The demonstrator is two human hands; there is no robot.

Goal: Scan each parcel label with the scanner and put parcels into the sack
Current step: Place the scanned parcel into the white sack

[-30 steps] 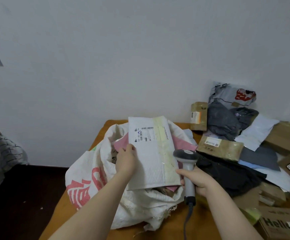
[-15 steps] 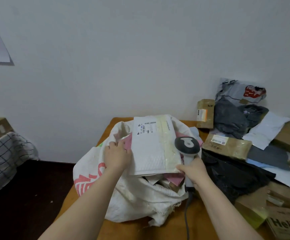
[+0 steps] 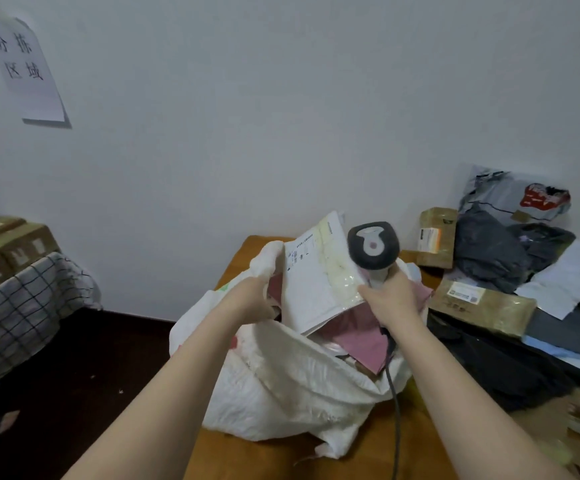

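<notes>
Grasping the scanner point(image 3: 373, 245) by its handle with the right grip point(image 3: 392, 301), dark head up and just beside the right edge of the white padded parcel point(image 3: 316, 289); touching also the lower right corner of that parcel with the same grip; standing steeply tilted over the open mouth of the white sack point(image 3: 281, 375), label side toward the camera, lower edge down at the sack's rim; reaching with the left grip point(image 3: 252, 301) to the left edge of the parcel, fingers hidden there, so cannot tell whether clenched on parcel, on sack, or released; inside the sack, under the white one, a pink parcel point(image 3: 361, 336); hanging from the scanner down over the sack toward the orange worktop point(image 3: 350, 455), a dark cable point(image 3: 396, 410); to the right, heaped near the wall, a brown parcel with label point(image 3: 482, 304), dark grey bags point(image 3: 489, 251), a small brown box point(image 3: 435, 237) upright; on the wall at left, a paper sign point(image 3: 25, 67) with printed characters; below it, cardboard boxes point(image 3: 14, 244) beside a checked cloth point(image 3: 11, 306).
</notes>
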